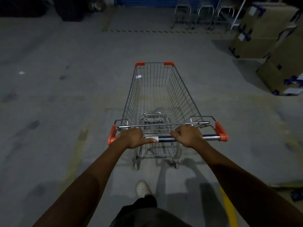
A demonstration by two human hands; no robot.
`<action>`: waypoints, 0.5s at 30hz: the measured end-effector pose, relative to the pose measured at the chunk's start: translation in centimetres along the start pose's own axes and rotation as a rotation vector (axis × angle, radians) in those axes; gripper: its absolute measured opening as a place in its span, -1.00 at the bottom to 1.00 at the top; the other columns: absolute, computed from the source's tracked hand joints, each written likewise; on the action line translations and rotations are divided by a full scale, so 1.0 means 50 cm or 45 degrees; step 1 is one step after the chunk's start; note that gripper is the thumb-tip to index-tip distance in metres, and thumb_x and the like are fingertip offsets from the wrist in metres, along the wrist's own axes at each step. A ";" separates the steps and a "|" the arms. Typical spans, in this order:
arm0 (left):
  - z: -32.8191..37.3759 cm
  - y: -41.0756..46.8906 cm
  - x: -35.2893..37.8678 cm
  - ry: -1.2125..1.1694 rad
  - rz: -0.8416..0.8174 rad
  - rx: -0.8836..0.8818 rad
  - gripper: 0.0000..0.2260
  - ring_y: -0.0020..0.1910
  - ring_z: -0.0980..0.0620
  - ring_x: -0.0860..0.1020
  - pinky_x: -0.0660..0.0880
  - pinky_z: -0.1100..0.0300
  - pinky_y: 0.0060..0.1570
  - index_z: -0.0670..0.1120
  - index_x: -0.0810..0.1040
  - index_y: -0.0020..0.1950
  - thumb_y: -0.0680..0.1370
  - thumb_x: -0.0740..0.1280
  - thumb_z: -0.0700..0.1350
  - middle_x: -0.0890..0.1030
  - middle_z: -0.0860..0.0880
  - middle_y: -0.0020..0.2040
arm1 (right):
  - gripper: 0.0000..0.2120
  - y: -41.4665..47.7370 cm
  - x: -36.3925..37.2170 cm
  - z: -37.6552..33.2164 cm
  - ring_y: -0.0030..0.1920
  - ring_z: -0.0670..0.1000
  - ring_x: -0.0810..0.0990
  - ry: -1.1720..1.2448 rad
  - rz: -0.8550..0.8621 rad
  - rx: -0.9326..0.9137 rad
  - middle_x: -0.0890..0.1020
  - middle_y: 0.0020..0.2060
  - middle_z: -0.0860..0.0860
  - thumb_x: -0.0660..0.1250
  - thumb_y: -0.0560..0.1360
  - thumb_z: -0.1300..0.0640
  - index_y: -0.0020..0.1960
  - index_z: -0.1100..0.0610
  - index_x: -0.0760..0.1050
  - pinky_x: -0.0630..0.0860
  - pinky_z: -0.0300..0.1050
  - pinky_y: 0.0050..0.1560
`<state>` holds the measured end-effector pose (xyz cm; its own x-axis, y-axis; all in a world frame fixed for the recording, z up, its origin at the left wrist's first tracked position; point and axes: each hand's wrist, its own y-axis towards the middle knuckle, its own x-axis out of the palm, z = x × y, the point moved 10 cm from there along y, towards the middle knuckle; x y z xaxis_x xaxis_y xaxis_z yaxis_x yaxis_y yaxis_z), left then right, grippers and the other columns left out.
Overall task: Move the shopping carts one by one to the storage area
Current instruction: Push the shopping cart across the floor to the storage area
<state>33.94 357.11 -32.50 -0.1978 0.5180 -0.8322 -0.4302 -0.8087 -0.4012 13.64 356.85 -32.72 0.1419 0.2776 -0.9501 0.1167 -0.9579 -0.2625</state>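
An empty wire shopping cart [157,95] with orange corner caps stands on the concrete floor straight in front of me. Its handle bar [165,138] runs across the near end. My left hand [133,138] is closed around the left part of the bar, thumb lying along it. My right hand [187,135] grips the bar to the right of centre. Far ahead, a patch of floor edged with striped tape [141,31] lies before a blue wall.
Stacked cardboard boxes [268,45] line the right side. Metal stools or frames [203,15] stand at the back right near the taped patch. Dark bins [70,9] sit at the back left. Yellow floor lines [229,208] run near my feet; my white shoe [142,188] shows below.
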 end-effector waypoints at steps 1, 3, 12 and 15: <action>-0.026 0.038 -0.024 0.017 0.011 -0.017 -0.22 0.04 -0.06 0.60 0.49 0.07 0.04 -0.02 0.63 0.21 0.40 0.10 0.57 0.66 -0.05 0.06 | -0.39 0.041 -0.016 -0.004 -0.14 0.07 0.59 0.043 0.000 -0.030 0.58 -0.29 -0.01 0.05 0.53 -0.45 -0.34 0.04 0.43 0.42 -0.09 -0.14; -0.071 0.107 -0.072 0.020 0.014 -0.035 -0.08 0.03 -0.04 0.61 0.54 0.02 0.08 0.03 0.62 0.24 0.28 0.01 0.68 0.67 -0.06 0.12 | -0.32 0.117 -0.047 -0.022 -0.30 -0.01 0.49 0.062 -0.001 -0.134 0.50 -0.39 -0.03 -0.04 0.41 -0.59 -0.39 0.02 0.30 0.29 -0.12 -0.29; -0.211 0.378 -0.239 -0.038 -0.033 -0.042 -0.07 -0.17 0.00 0.61 0.58 -0.01 -0.02 -0.03 0.68 -0.05 0.22 0.00 0.72 0.68 -0.03 -0.11 | -0.21 0.437 -0.145 -0.034 -0.25 -0.06 0.48 -0.157 0.108 -0.234 0.52 -0.28 -0.11 -0.27 0.22 -0.68 -0.23 -0.07 0.40 0.31 -0.14 -0.21; -0.243 0.473 -0.303 -0.052 -0.001 -0.053 -0.21 -0.21 0.03 0.59 0.57 0.05 -0.06 0.01 0.65 -0.18 0.23 0.09 0.69 0.64 0.01 -0.24 | -0.16 0.557 -0.177 -0.017 -0.22 -0.04 0.53 -0.091 0.147 -0.223 0.57 -0.26 -0.10 -0.27 0.20 -0.71 -0.23 -0.05 0.42 0.37 -0.12 -0.18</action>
<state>37.46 326.75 -34.03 -0.2335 0.5287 -0.8161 -0.3933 -0.8189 -0.4179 16.45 327.81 -31.50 0.0948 0.1549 -0.9834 0.2738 -0.9538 -0.1238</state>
